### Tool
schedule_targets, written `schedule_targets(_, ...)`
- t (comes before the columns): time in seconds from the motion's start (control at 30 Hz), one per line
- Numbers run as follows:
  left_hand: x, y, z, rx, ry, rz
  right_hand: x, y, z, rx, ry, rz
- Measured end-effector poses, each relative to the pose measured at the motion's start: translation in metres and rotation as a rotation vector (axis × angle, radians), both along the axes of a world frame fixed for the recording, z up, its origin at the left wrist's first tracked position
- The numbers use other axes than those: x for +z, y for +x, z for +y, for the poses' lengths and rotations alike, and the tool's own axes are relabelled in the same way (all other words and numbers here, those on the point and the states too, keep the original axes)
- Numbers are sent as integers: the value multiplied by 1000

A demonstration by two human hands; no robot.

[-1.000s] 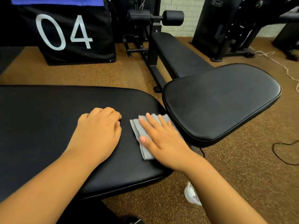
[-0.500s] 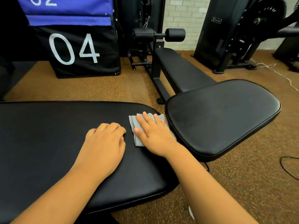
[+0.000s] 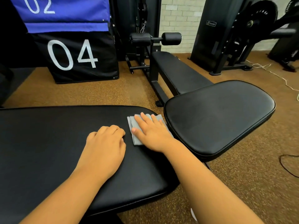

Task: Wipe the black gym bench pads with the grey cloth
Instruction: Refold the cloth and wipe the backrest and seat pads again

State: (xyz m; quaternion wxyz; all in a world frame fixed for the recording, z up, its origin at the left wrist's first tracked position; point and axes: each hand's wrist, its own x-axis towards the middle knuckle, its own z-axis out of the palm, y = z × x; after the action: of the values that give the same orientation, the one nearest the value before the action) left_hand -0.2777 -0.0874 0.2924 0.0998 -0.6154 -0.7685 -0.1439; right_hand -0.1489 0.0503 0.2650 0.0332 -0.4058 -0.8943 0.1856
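A long black bench pad (image 3: 48,143) fills the lower left of the view. A smaller black seat pad (image 3: 218,117) lies to its right, slightly raised. A folded grey cloth (image 3: 133,126) lies near the far right end of the long pad. My right hand (image 3: 152,133) presses flat on the cloth with straight fingers. My left hand (image 3: 105,143) rests on the long pad just left of the cloth, its fingers curled under and holding nothing.
A second black bench (image 3: 178,71) with roller pads stands behind. A black and blue box marked 04 (image 3: 77,55) sits at the back left. Weight machines (image 3: 234,38) line the back right. Cables (image 3: 288,164) lie on the brown floor at the right.
My right hand has slid the cloth away from me toward the far edge of the long pad. The view has tilted up. My left hand has stayed on the pad.
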Motion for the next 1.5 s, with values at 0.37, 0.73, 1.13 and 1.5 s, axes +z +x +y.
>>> schedule_targets(0.37,7,3,-4,-3,-10,-45,-4,-15,28,-39,-13,-2)
schedule_targets(0.73,16,9,7,23,-160,101,27,71,-58,63,-58,360)
schedule_targets(1.13,35,111,79,-166,-291,-292,68,139,7,113,446,-99)
schedule_targets(1.5,16,119,116,-94,-291,-660,93,236,133,-400,350,-459)
